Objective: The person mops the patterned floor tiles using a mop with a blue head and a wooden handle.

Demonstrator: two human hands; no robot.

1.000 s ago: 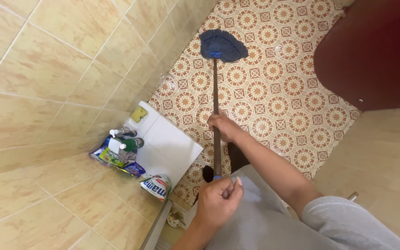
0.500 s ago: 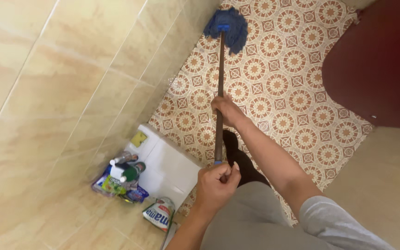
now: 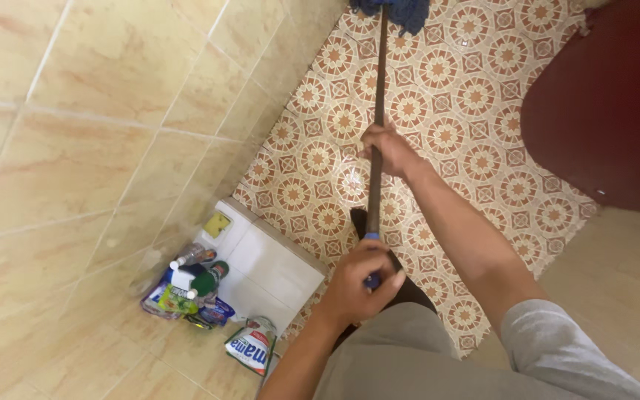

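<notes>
Mopping patterned floor (image 3: pixel 453 148), far reach.
Left hand (image 3: pixel 362 278) closed on handle (image 3: pixel 375 126) end, right hand (image 3: pixel 388 150) gripping mid-shaft; mop head (image 3: pixel 401 10) wants steady downward pressure.

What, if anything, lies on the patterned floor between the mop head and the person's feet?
Nothing visible does. The mop head sits at the top edge, partly cropped, and the patterned floor along the handle is bare. The bottles stand aside on the white ledge by the wall.
</notes>
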